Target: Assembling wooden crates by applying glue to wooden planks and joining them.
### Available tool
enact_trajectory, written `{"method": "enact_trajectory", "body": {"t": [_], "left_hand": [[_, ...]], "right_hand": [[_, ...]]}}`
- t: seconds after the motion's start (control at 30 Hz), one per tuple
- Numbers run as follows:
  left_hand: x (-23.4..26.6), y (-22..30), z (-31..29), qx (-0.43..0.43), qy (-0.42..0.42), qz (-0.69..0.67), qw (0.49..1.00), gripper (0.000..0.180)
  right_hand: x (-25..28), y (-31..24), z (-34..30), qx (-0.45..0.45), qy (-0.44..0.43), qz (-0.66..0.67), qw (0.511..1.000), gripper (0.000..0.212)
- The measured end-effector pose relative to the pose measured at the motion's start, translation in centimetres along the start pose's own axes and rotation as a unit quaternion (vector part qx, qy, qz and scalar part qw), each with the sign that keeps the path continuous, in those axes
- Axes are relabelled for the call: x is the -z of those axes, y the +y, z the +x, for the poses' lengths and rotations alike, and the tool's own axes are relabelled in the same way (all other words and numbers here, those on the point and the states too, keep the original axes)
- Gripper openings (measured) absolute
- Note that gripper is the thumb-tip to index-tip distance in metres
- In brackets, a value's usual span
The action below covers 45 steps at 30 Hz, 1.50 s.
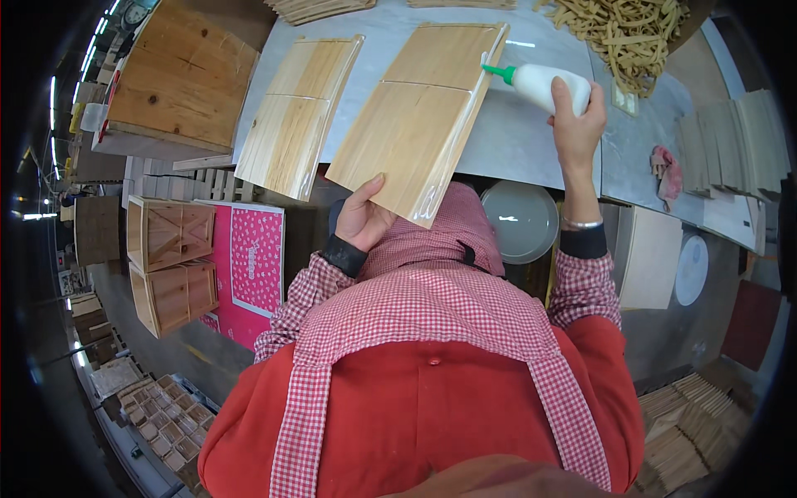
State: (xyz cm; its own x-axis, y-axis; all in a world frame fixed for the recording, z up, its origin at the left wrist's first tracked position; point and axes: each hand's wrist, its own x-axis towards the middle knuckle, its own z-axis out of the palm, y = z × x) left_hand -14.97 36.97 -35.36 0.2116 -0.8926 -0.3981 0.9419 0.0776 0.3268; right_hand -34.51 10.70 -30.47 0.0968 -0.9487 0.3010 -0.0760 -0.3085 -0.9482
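Left hand (365, 220) has fingers clamped on the board (407, 124) at seven o'clock, right hand (576, 116) on the bottle (535, 86): squeeze evenly along its three-o'clock edge (466, 124)

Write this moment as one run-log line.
left hand: holds wooden panel; right hand: holds white bottle; green nozzle: at panel's right edge

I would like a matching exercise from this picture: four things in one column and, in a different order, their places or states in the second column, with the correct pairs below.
Things
1. Squeeze bottle
2. Wooden panel nearest the bottle
3. Crumpled cloth
4. Heap of tan strips

Places or states
A. Pink, on the right part of the table
B. Held near its lower end by the left hand
C. Near the top edge of the picture
D. Tilted, in the right hand

Pairs: 1-D, 2-B, 3-A, 4-C
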Motion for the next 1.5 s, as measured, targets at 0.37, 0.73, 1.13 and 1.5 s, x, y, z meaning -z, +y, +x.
{"method": "enact_trajectory", "body": {"t": [0.37,0.73,1.13,1.5], "left_hand": [[0.3,-0.1,-0.2,0.012,0.004,0.001,1.0,0.052],[0.2,-0.1,-0.3,0.003,0.014,0.003,1.0,0.049],[1.5,1.1,0.9,0.006,-0.045,-0.052,0.998,0.047],[0.9,1.0,0.3,-0.032,-0.032,-0.063,0.997,0.04]], "right_hand": [[-1.3,1.5,3.9,-0.025,0.091,0.041,0.995,0.043],[0.9,1.4,1.0,-0.08,0.045,0.015,0.996,0.047],[13.9,8.9,0.7,0.065,0.265,-0.229,0.934,0.041],[24.1,8.8,6.6,-0.067,0.059,-0.625,0.775,0.035]]}}
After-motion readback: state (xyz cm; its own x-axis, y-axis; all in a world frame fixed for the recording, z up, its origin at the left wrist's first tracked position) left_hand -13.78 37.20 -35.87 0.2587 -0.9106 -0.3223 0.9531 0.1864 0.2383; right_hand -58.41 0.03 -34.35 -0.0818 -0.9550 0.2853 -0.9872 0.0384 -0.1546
